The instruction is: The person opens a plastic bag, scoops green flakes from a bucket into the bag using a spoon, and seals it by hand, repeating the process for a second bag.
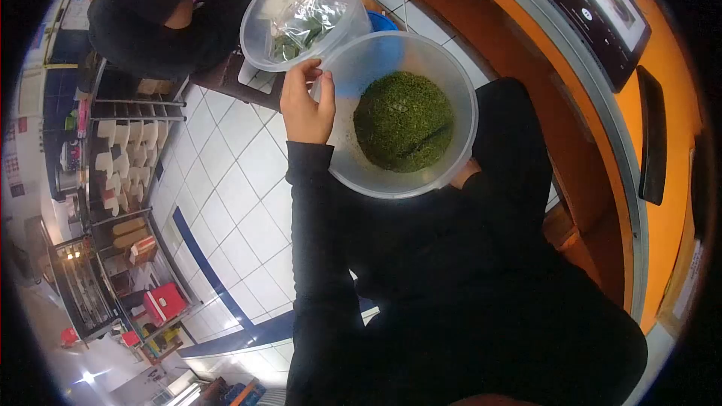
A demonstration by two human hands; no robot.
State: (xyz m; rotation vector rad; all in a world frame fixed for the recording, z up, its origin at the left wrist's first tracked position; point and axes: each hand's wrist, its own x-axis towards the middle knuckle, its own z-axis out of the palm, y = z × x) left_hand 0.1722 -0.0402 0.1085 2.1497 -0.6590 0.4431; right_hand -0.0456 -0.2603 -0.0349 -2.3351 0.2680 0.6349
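A translucent plastic bucket (465, 131) holds chopped green herbs (395, 116), with a dark utensil partly sunk in them. My left hand (308, 101) grips its rim on the left side, thumb and fingers bent around the edge. Low on the bucket's right side is my right hand (466, 174), mostly hidden by the bucket, its fingers out of sight. Touching or close behind stands a second translucent bucket (259, 19) with a clear plastic bag of green leaves (304, 30) inside. Something blue (382, 22) shows between the two buckets.
Another person (143, 19) in dark clothes and a blue head cover is at the upper left. An orange counter (665, 143) curves along the right, carrying a tablet (594, 11) and a black tray-like object (651, 135). Shelves (139, 110) line the left, beyond white floor tiles (248, 180).
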